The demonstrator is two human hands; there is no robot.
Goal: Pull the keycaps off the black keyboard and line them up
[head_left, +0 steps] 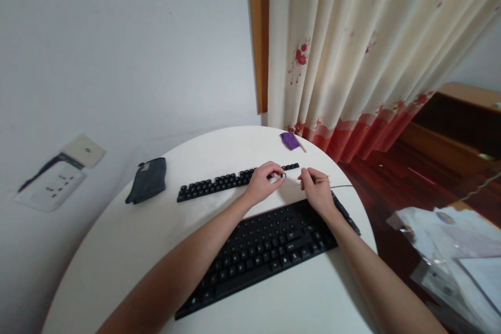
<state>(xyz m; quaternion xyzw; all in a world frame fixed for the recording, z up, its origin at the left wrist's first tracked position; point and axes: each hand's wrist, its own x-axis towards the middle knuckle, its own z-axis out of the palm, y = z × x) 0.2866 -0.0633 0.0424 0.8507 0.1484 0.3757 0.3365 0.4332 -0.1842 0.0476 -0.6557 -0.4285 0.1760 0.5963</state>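
My left hand (266, 180) pinches a small dark keycap (283, 175) with a pale inside between thumb and fingertips. My right hand (316, 187), fingers closed, holds a thin stick-like tool (327, 178); its tip is close to the keycap, and I cannot make out its exact kind. Both hands hover over the space behind a black keyboard (250, 261). Its front rows carry keycaps, while farther back many positions show bare key stems. Behind my left hand, loose black keycaps (211, 187) stand in a long row on the table. My right wrist hides part of the keyboard's right end.
The round white table (156, 250) stands against a wall with a socket (55, 188). A dark zip pouch (148, 180) lies at left, a purple cloth piece (289, 141) at the far edge. A cable (341, 186) runs off right. Plastic bags (438, 250) sit beyond the edge.
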